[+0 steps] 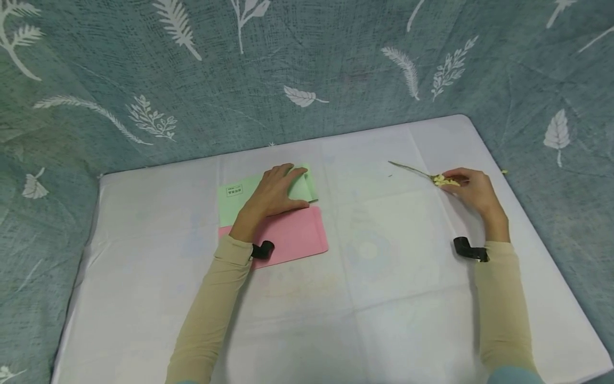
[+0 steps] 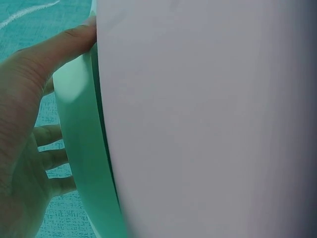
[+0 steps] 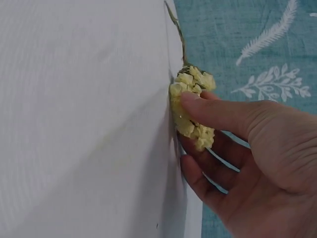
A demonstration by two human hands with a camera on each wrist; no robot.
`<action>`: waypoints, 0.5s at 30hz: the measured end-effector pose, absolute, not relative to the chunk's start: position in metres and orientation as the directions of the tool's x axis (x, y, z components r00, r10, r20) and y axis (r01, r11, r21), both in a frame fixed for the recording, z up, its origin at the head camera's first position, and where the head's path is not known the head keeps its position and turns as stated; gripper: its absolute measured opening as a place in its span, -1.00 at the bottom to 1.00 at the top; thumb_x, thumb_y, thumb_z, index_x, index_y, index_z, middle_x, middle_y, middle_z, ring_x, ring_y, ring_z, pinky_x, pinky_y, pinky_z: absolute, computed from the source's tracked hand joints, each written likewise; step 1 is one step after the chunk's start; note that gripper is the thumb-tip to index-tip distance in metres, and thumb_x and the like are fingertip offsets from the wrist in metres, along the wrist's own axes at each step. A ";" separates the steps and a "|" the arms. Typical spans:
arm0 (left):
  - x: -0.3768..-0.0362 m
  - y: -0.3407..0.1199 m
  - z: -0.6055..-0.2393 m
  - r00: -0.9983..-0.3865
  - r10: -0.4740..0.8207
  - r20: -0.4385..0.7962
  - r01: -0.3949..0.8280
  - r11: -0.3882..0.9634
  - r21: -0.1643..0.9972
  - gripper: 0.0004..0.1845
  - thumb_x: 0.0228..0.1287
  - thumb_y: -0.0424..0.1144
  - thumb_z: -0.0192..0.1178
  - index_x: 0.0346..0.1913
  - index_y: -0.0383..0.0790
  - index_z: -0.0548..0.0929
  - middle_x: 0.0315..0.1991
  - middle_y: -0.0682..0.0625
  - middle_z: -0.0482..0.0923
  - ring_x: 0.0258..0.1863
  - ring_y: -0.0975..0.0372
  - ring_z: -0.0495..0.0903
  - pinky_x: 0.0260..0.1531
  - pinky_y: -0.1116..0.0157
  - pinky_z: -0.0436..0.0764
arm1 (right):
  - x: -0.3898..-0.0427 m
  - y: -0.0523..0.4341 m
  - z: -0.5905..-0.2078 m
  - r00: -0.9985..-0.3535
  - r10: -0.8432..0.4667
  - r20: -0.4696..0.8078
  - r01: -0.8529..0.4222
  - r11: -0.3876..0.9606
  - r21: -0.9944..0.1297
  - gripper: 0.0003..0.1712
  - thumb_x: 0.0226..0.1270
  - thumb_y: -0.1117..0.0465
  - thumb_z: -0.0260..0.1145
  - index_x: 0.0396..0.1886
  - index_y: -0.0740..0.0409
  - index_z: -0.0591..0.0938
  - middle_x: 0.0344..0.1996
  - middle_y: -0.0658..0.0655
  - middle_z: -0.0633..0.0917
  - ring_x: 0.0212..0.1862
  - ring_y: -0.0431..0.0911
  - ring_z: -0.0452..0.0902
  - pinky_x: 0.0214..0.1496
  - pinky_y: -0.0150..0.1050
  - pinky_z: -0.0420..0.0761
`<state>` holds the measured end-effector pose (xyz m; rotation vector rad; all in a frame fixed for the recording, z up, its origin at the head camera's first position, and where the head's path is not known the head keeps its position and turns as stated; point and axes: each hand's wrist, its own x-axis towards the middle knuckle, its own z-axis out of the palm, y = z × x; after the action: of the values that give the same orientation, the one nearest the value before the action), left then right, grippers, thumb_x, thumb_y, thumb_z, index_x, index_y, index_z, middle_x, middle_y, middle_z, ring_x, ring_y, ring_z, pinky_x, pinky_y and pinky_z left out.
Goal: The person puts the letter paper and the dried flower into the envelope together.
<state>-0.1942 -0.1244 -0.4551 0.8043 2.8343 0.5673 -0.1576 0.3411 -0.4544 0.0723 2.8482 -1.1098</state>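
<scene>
My left hand [image 1: 277, 188] lies flat with straight fingers on a stack of pale green paper [image 1: 231, 201], which partly overlaps a pink sheet [image 1: 299, 236]. In the left wrist view the left hand [image 2: 25, 148] presses the curved green paper [image 2: 79, 148] against the white table [image 2: 208, 124]. My right hand [image 1: 462, 184] pinches a small yellow flower sprig [image 1: 445, 181] on the table at the right. In the right wrist view the thumb lies on the yellow flower sprig [image 3: 190, 106], the right hand [image 3: 247, 148] curls under it, and its thin stem [image 3: 176, 25] points away.
The white cloth-covered table [image 1: 384, 277] is backed and flanked by a teal fabric with white leaf prints [image 1: 336, 64]. The table's right edge lies close to the right hand. Black wrist straps [image 1: 263, 249] sit on both sleeves.
</scene>
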 end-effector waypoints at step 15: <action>-0.193 -0.125 -0.455 -0.843 0.537 -0.025 0.488 0.784 0.383 -0.12 0.06 0.19 0.41 0.42 -0.05 0.34 0.36 -0.27 0.26 0.33 -0.13 0.26 0.30 -0.10 0.19 | -0.169 0.308 -0.449 -0.988 -0.095 -0.124 0.035 0.638 -0.769 -0.59 0.31 0.18 0.39 0.06 0.34 0.64 0.02 0.31 0.62 0.05 0.01 0.50 -0.25 -0.52 0.49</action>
<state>-0.1929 -0.1248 -0.4546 0.8197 2.8408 0.5547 -0.1689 0.3081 -0.4486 -0.0498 2.7028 -1.2732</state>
